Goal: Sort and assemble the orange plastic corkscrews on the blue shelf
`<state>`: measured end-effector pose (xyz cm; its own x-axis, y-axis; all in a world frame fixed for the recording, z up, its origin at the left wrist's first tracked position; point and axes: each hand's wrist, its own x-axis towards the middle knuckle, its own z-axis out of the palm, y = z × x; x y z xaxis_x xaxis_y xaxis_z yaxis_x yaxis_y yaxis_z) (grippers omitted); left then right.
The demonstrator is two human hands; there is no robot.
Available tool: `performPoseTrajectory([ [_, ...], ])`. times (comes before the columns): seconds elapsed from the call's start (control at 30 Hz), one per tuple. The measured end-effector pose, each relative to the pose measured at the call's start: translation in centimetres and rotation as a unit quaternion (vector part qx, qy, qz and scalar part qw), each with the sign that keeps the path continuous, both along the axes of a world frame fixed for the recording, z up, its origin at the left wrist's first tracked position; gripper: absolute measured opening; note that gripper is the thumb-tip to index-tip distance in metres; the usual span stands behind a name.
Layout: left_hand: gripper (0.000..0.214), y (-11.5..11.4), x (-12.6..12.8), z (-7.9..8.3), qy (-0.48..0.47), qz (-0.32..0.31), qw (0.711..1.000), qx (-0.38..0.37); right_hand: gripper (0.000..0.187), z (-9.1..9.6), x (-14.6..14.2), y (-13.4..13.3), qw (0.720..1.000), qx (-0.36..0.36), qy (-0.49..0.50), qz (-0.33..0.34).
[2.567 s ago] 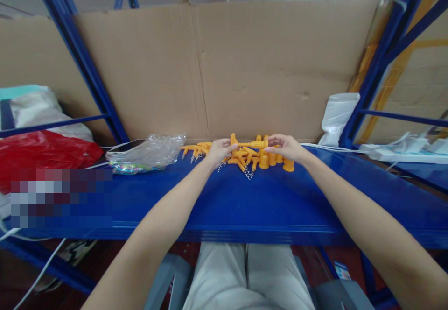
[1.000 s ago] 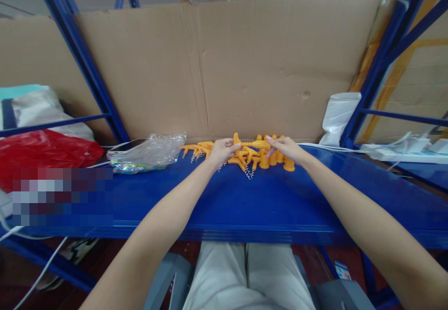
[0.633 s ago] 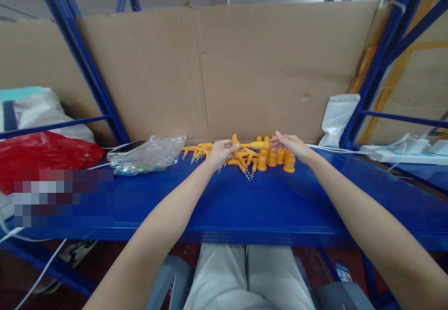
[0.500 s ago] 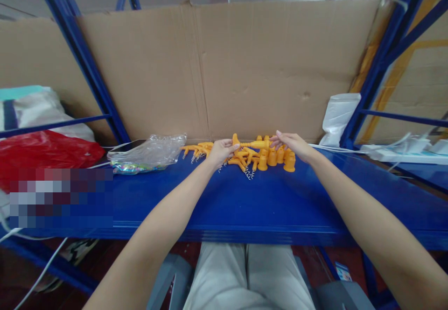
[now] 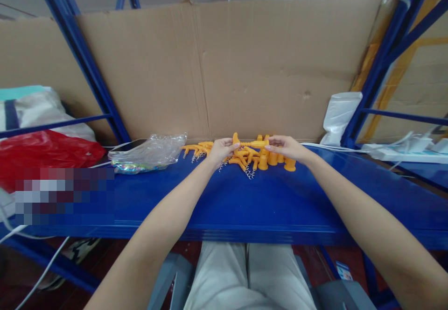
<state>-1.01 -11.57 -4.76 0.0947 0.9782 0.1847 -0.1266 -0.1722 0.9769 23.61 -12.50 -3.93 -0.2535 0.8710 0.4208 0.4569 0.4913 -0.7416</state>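
An orange plastic corkscrew (image 5: 250,144) is held level between both hands above a blue metal shelf (image 5: 245,198). My left hand (image 5: 220,150) pinches its T-shaped handle end. My right hand (image 5: 285,146) pinches the orange sleeve end. Under and behind them lies a heap of orange corkscrew handles with metal spirals (image 5: 245,160), and several orange sleeves (image 5: 276,159) stand upright at its right. More orange handles (image 5: 196,149) lie left of my left hand.
A crumpled clear plastic bag (image 5: 149,151) lies left of the heap. A red bag (image 5: 42,153) and cloth bundles sit at far left. A white bag (image 5: 341,114), white power strips and cables (image 5: 399,150) are at the right. Cardboard (image 5: 224,67) backs the shelf.
My right hand's fingers opened and lifted off the sleeve end about half a second ago, and are now pinched on it again. My left hand has stayed put.
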Motion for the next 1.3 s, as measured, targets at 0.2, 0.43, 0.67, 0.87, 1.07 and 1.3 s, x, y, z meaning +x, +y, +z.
performPoseTrajectory([
  [0.2,0.024,0.0,-0.1,0.0,0.02,-0.004,1.0,0.004,0.036,-0.8,-0.2,1.0,1.0,-0.001,-0.001,0.023],
  [0.43,0.019,-0.1,-0.1,0.1,0.027,-0.003,1.0,-0.002,0.035,-1.0,0.1,1.4,1.0,0.011,-0.01,0.016],
  [0.67,0.023,-0.2,-0.1,0.3,0.047,0.003,0.999,-0.008,0.035,-1.1,-0.2,1.0,0.999,0.015,-0.029,0.017],
  [0.87,0.021,-0.5,0.0,0.5,0.046,-0.002,0.999,-0.006,0.038,-1.2,-0.1,1.2,0.999,0.025,-0.035,0.01],
  [1.07,0.013,-0.5,0.1,0.5,0.035,-0.003,0.999,-0.011,0.046,-1.2,0.1,1.2,0.999,0.022,-0.032,0.023],
  [1.3,0.015,-0.2,-0.1,0.3,0.018,-0.015,1.0,-0.006,0.047,-1.3,0.2,1.5,0.999,0.032,-0.029,0.029],
])
